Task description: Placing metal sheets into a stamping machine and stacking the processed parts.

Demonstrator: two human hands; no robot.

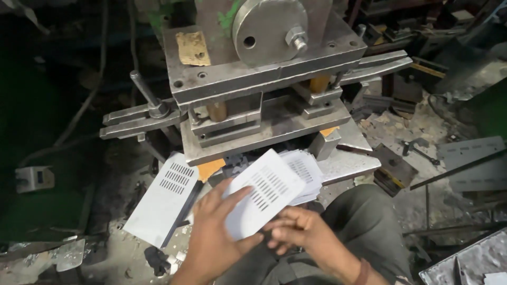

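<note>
In the head view, low in the centre of the frame, the left hand (211, 232) and right hand (298, 232) both had a closed grip on a slotted white sheet (264, 192), held just below the press die (264, 121). The step looked like handling one blank between strokes; feeding it would call for a level slide into the narrow gap, with a stack of sheets (306, 171) to its right, another slotted sheet (163, 200) at its left, and a raised knee below crowding the room.

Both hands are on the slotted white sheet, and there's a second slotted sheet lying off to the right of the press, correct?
Not quite. Both the left hand and right hand do hold the slotted white sheet, but the second slotted sheet lies to the left of the press, not the right. The head view shows it.
</note>
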